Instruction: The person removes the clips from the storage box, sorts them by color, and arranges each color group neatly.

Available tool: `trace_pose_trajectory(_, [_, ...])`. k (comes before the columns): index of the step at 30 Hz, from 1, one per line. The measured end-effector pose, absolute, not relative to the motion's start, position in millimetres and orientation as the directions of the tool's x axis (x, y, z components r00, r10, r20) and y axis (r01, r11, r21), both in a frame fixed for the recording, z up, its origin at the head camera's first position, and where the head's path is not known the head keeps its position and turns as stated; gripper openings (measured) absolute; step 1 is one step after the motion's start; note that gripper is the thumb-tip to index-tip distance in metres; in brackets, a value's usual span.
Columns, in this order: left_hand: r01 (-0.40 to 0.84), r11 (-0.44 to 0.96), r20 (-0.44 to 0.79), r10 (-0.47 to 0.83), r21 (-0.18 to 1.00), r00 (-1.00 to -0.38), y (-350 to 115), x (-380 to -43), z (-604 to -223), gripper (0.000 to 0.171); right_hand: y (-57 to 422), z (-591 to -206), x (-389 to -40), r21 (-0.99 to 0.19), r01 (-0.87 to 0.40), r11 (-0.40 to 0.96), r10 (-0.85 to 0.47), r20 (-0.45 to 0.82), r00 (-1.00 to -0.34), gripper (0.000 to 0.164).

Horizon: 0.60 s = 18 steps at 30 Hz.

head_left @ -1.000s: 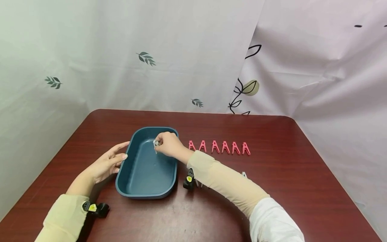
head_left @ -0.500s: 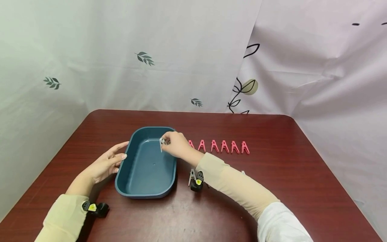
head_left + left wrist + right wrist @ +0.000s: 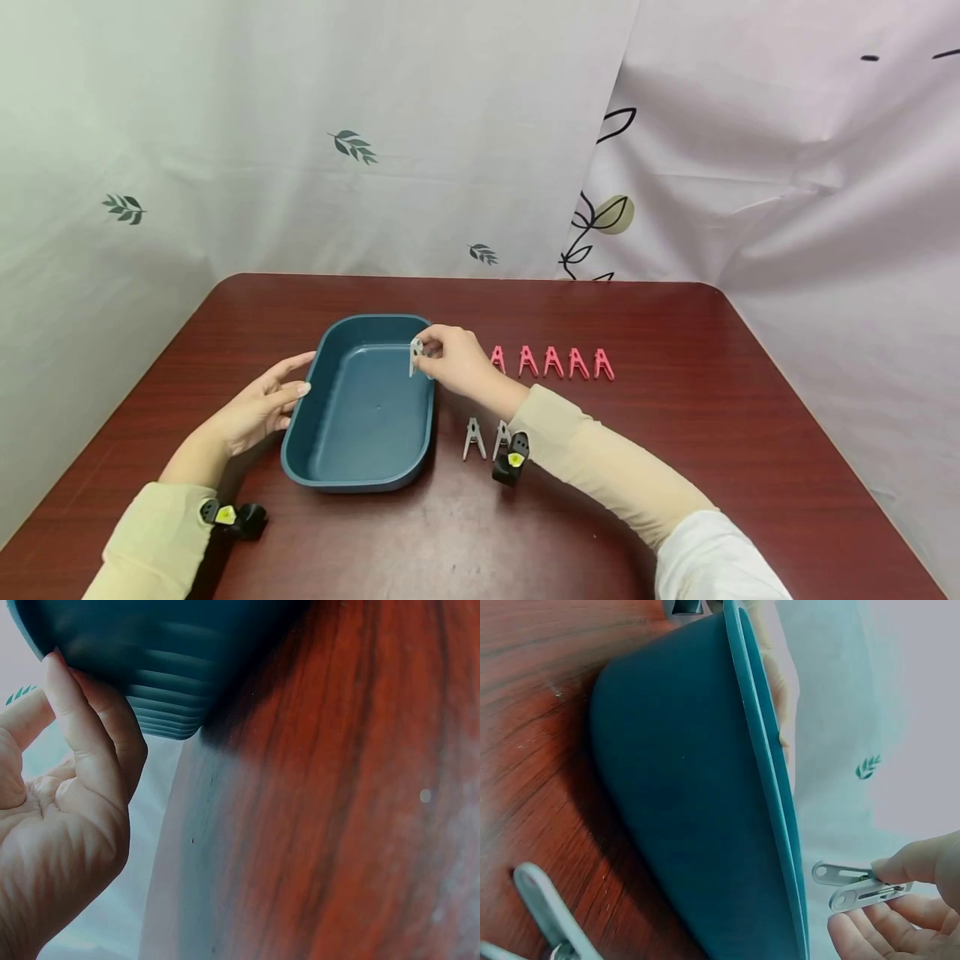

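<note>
A blue rectangular plastic basin (image 3: 360, 450) stands on the table, left of centre. My left hand (image 3: 251, 410) touches its left wall from outside; thumb and fingertips reach the rim, and the left wrist view has these fingers (image 3: 79, 727) at the basin's side. My right hand (image 3: 461, 360) pinches a light grey clothespin (image 3: 416, 357) between thumb and fingers above the basin's right rim. The right wrist view shows that clothespin (image 3: 859, 885) held by its end, above rim level. Two more grey clothespins, one (image 3: 473, 439) beside the other (image 3: 502, 435), lie under my right wrist.
Several pink clothespins (image 3: 552, 362) lie in a row right of the basin, the leftmost partly behind my right hand. The dark red table (image 3: 637, 321) ends at a pale patterned curtain (image 3: 420, 142). A black wrist camera (image 3: 512, 460) overlaps one grey clothespin.
My right hand has moved right with the grey clothespin, from over the basin's middle to its right rim. The two grey clothespins on the table have come into sight. My left hand has stayed.
</note>
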State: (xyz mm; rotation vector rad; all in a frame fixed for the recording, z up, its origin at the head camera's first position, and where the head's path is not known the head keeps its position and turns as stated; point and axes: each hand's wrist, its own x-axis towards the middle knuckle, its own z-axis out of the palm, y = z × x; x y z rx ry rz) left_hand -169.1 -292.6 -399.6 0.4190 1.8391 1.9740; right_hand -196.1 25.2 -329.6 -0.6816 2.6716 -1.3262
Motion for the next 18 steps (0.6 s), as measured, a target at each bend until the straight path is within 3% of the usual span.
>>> trace_pose_trajectory(18, [-0.102, -0.064, -0.056, 0.503, 0.993, -0.863, -292.9, -170.1, -400.3, 0.048, 73.0, -319.9, -187.6, -0.776, -0.357, 0.519, -0.374, 0.169, -0.912, 0.033])
